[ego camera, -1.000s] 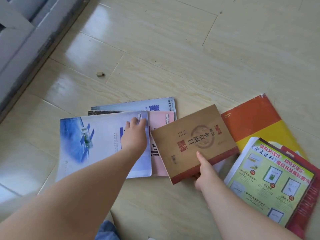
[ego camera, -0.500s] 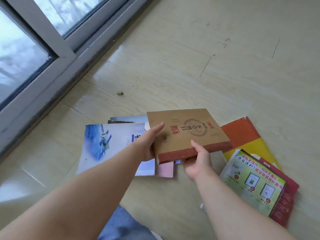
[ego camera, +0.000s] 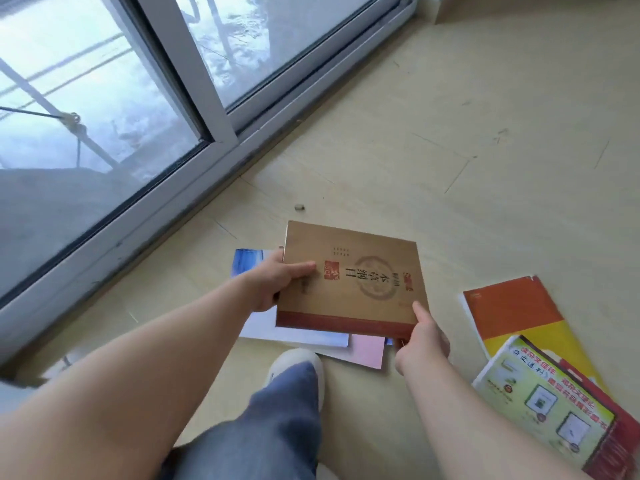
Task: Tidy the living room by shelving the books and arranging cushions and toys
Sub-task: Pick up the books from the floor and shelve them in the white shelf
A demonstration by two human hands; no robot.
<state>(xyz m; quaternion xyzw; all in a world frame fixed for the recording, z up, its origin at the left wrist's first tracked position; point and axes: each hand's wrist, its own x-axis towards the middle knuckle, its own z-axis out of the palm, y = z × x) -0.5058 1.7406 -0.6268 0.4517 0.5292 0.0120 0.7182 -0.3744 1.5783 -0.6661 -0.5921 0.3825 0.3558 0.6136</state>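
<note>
left hand (ego camera: 277, 285), right hand (ego camera: 422, 337): fingers (ego camera: 301, 268) grip brown book (ego camera: 353, 282) | floor books (ego camera: 367, 351) half hidden

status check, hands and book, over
Both gripping: left hand on left edge of brown book, right hand on near right corner. Book held above pile. Nothing in the way.

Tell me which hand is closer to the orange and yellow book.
Right. The right hand pinches the brown book at its near corner, just left of the orange and yellow book; the left hand grips that book's opposite edge, farther off.
</note>
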